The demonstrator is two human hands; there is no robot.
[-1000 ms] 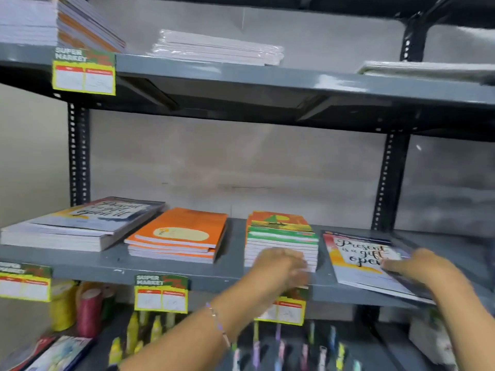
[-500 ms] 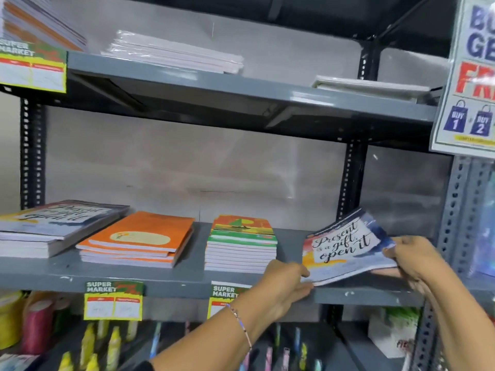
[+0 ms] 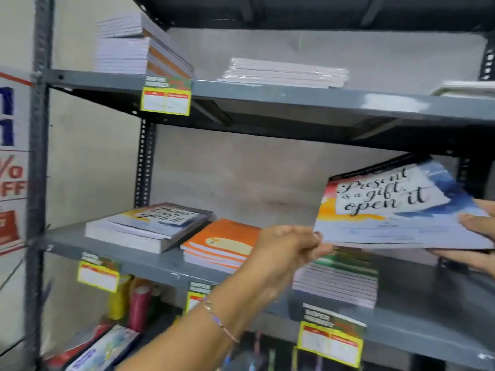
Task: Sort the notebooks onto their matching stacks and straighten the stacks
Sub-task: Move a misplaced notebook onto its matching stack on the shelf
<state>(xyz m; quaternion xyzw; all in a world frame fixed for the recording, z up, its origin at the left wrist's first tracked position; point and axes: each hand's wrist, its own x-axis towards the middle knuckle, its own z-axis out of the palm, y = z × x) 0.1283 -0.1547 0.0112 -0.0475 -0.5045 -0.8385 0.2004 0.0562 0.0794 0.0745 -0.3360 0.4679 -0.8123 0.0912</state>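
My left hand [image 3: 288, 253] pinches the near left corner of the notebook [image 3: 399, 210], and my right hand [image 3: 479, 236] grips its right edge, thumb on the cover and fingers beneath. Between them the notebook is in the air, tilted, above the right part of the middle shelf [image 3: 150, 261]; its cover reads "Present is a gift, open it". A thin bracelet [image 3: 219, 321] sits on my left wrist.

Just under the notebook, a green-topped stack [image 3: 340, 279] rests on the shelf. To its left lies an orange stack [image 3: 219, 247], partly behind my left hand. Further left is the matching stack [image 3: 150, 226] with the same lettered cover, its top copy slightly askew. Yellow price tags [image 3: 330, 341] hang from the shelf edges. The upper shelf [image 3: 267, 96] carries pale stacks.
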